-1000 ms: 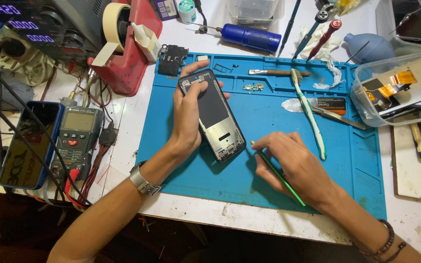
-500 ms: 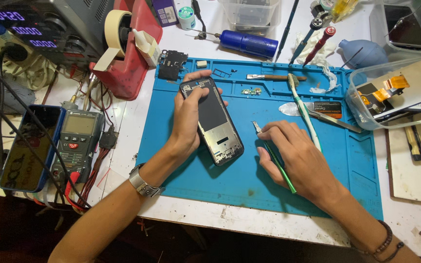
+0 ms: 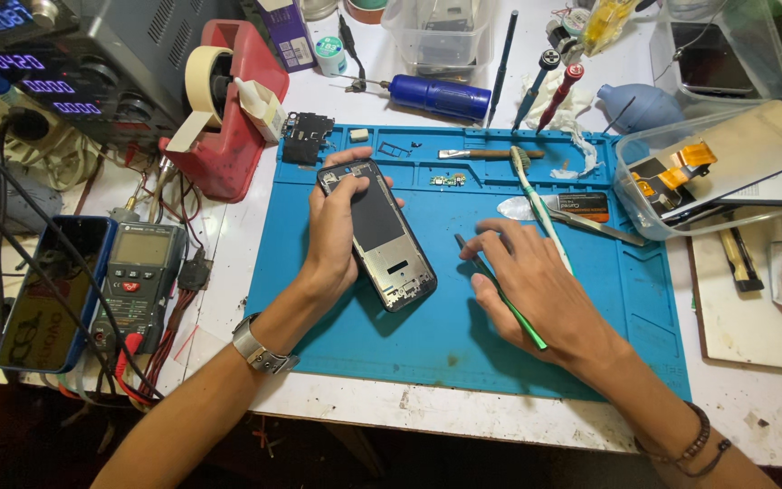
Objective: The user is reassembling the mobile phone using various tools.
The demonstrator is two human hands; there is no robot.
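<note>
Left hand [image 3: 332, 240] hides the opened phone's [image 3: 382, 237] edge; right hand [image 3: 536, 290] covers the green tool [image 3: 522, 321].

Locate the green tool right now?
Head view, right of centre: the green tool lies slantwise under the right hand on the blue mat, just right of the opened phone held by the left hand.

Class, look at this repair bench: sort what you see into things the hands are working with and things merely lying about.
In use:
- opened phone frame, gripped by the left hand
- green tool, under the right hand
- blue work mat beneath both

Lying about:
- red tape dispenser
- multimeter
- blue cylinder
- toothbrush
- clear plastic tub
</note>
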